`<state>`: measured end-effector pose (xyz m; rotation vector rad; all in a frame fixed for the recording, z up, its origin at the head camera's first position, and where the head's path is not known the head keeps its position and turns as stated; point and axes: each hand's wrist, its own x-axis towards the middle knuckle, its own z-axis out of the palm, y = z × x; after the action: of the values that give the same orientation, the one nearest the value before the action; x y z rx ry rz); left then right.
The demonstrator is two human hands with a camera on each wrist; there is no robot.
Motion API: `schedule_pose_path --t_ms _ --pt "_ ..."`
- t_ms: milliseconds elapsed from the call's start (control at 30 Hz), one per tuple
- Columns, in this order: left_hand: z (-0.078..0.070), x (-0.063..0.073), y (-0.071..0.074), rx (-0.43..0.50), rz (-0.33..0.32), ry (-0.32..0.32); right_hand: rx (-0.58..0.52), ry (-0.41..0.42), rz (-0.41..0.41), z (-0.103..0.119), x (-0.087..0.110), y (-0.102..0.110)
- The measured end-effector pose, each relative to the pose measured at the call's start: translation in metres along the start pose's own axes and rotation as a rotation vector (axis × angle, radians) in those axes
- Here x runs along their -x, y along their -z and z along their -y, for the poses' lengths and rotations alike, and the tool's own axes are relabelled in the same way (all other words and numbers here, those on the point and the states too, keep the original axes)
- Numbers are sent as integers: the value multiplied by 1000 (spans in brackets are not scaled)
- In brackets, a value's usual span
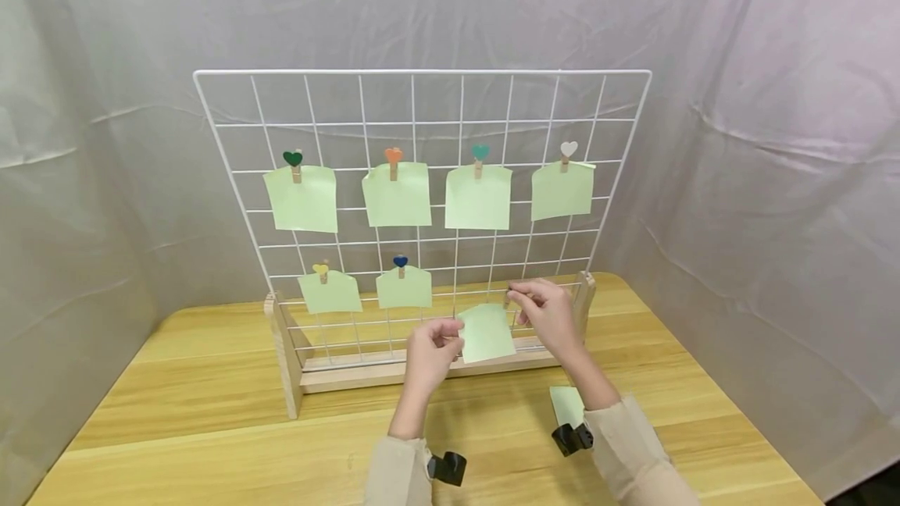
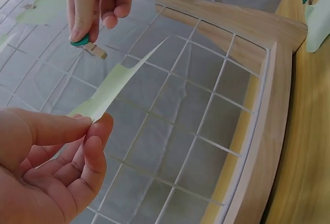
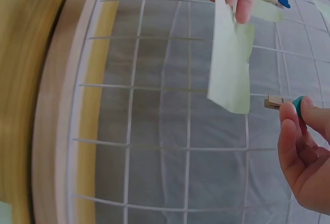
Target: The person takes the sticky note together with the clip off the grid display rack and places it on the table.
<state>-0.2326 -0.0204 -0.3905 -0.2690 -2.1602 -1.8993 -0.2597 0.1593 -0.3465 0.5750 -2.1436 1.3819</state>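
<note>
The left hand [image 1: 429,348] pinches a pale green note [image 1: 487,333], its gripped edge hidden, while the right hand [image 1: 550,315] pinches a clothespin [image 3: 273,102] (green top [image 3: 297,106] partly covered).

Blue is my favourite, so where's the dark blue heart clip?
In the head view, the dark blue heart clip is low on the grid, right of the yellow heart clip, above the left hand.

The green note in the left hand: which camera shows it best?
The head view: there the green note faces the camera, its left edge pinched by the left hand. The left wrist view shows it almost edge-on; the right wrist view, slanted and narrow.
</note>
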Motion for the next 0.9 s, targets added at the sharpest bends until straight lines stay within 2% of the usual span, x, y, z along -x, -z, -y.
schedule_pose_path --t_ms 200,333,433,567,767,900 --pt "0 4 -3 14 22 17 18 -53 -17 -8 10 4" --pt "-16 11 -4 19 24 18 -2 -70 -21 -13 17 7" --pt "-11 12 -6 1 32 19 -20 -118 7 -17 23 10" --pt "13 9 -11 -16 46 54 -55 -219 55 -24 31 13" --pt "24 14 -19 -10 52 78 -167 -346 88 -39 43 17" --pt "31 17 -24 -20 61 86 -162 -378 116 -48 50 19"
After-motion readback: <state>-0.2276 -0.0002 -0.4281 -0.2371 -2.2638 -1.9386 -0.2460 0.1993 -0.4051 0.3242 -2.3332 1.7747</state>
